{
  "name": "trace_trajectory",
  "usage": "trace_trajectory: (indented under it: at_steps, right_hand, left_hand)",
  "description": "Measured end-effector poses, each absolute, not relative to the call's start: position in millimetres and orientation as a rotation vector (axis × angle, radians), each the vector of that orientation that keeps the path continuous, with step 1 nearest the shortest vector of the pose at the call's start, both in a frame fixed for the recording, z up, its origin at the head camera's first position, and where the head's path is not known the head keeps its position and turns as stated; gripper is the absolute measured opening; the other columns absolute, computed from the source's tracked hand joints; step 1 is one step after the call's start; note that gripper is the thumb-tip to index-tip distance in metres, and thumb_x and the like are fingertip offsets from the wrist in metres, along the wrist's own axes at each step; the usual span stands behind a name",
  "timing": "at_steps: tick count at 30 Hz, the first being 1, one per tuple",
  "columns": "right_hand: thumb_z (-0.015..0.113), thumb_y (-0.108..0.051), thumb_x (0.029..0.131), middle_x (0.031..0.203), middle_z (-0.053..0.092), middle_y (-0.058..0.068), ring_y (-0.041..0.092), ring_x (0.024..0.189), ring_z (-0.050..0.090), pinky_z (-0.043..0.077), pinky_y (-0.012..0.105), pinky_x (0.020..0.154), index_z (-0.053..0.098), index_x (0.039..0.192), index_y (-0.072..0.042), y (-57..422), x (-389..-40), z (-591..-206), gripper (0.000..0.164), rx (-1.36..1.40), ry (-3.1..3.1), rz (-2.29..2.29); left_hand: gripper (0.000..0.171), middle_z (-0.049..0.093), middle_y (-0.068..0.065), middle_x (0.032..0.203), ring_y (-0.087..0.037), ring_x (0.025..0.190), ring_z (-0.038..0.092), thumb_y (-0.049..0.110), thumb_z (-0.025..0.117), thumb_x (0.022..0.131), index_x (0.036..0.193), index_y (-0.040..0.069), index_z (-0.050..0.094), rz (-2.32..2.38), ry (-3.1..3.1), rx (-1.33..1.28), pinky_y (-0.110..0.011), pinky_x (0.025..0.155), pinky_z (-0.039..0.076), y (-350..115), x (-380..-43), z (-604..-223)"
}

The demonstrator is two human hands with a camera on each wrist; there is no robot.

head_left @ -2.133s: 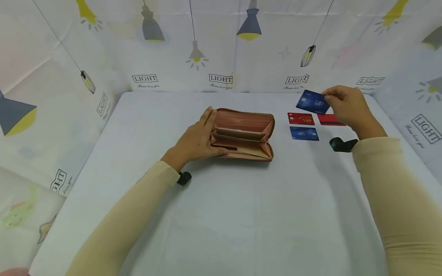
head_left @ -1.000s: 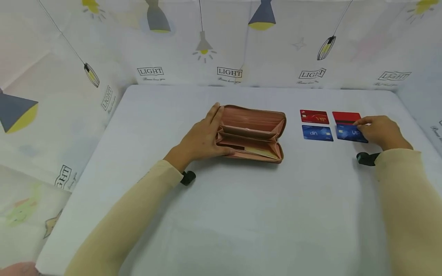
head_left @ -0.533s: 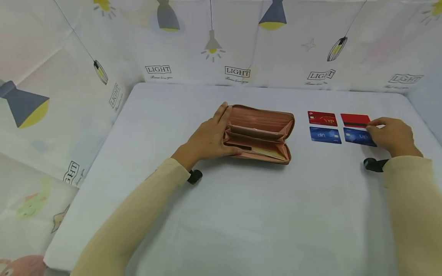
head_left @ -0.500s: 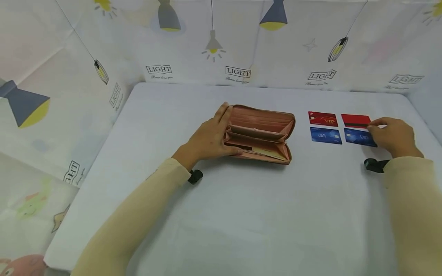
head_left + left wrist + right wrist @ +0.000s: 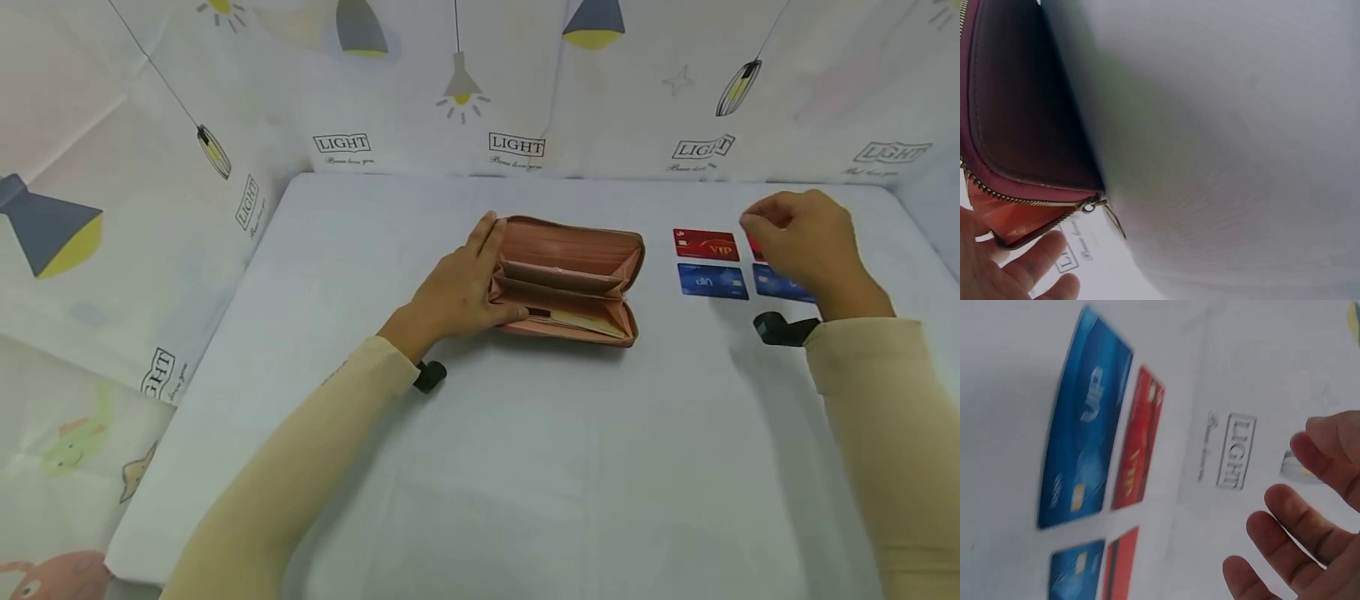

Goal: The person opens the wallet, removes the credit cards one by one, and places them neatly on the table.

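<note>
A brown zip-around wallet (image 5: 566,244) stands spread wide on the white table, its pleated compartments showing. My left hand (image 5: 453,287) grips its left end, thumb over the front flap and fingers at the back. A beige paper-like slip (image 5: 592,323) and a dark strip lie in the front compartment. To the right, a red VIP card (image 5: 707,245) lies above a blue VIP card (image 5: 712,281). Beside them are a second blue card (image 5: 783,283) and a red striped card (image 5: 1121,565), partly hidden by my right hand (image 5: 813,242) in the head view. That hand hovers over them, holding nothing, fingers loosely bent.
The white table (image 5: 480,467) runs back to a fabric backdrop (image 5: 420,108) printed with lamps. A zipper pull (image 5: 1113,219) hangs at the wallet's corner in the left wrist view. Each wrist carries a small black camera (image 5: 780,329).
My right hand has brought a blue card down below the striped red one, let go of it, and lifted up and left. My left hand stays on the wallet.
</note>
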State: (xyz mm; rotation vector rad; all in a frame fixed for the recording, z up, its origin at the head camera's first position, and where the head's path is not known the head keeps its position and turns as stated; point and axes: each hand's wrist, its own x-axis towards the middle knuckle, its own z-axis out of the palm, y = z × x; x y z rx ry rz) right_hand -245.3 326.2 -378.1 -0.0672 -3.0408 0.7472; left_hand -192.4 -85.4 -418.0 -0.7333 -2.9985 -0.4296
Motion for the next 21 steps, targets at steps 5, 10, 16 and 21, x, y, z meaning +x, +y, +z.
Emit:
trace_trajectory:
  at_steps: [5, 10, 16, 21]
  right_hand:
    - [0.060, -0.034, 0.096, 0.123, 0.053, 0.021, 0.042, 0.117, 0.046, 0.042, 0.062, 0.088, 0.071, 0.108, -0.005, 268, -222, -358, 0.033, 0.490, -2.931, 0.752]
    - [0.075, -0.024, 0.085, 0.122, 0.057, 0.013, 0.036, 0.120, 0.046, 0.044, 0.058, 0.091, 0.075, 0.084, -0.015, 213, -192, -355, 0.010, 0.962, -2.815, 0.578]
    - [0.081, -0.027, 0.078, 0.121, 0.058, 0.014, 0.034, 0.123, 0.042, 0.042, 0.058, 0.096, 0.080, 0.083, -0.021, 182, -177, -364, 0.008, 1.148, -2.861, 0.247]
    - [0.080, -0.031, 0.078, 0.110, 0.060, 0.009, 0.031, 0.118, 0.043, 0.040, 0.059, 0.095, 0.080, 0.080, -0.025, 178, -176, -368, 0.006, 1.119, -2.973, -0.003]
  left_hand:
    - [0.118, -0.009, -0.007, 0.163, -0.017, 0.095, 0.053, 0.074, 0.057, 0.080, 0.156, 0.011, -0.008, -0.429, -3.001, -0.727, -0.035, 0.094, 0.044, -85, -192, -417]
    - [0.113, -0.008, -0.006, 0.163, -0.010, 0.088, 0.054, 0.070, 0.057, 0.083, 0.156, 0.012, -0.006, -0.504, -3.024, -0.702, -0.032, 0.091, 0.044, -85, -192, -413]
    - [0.111, -0.011, -0.002, 0.163, -0.008, 0.087, 0.054, 0.070, 0.055, 0.084, 0.156, 0.014, -0.007, -0.520, -3.061, -0.666, -0.032, 0.092, 0.044, -82, -192, -408]
    - [0.112, -0.013, -0.003, 0.163, -0.013, 0.094, 0.054, 0.070, 0.056, 0.084, 0.156, 0.014, -0.009, -0.496, -3.089, -0.659, -0.037, 0.100, 0.042, -80, -191, -406]
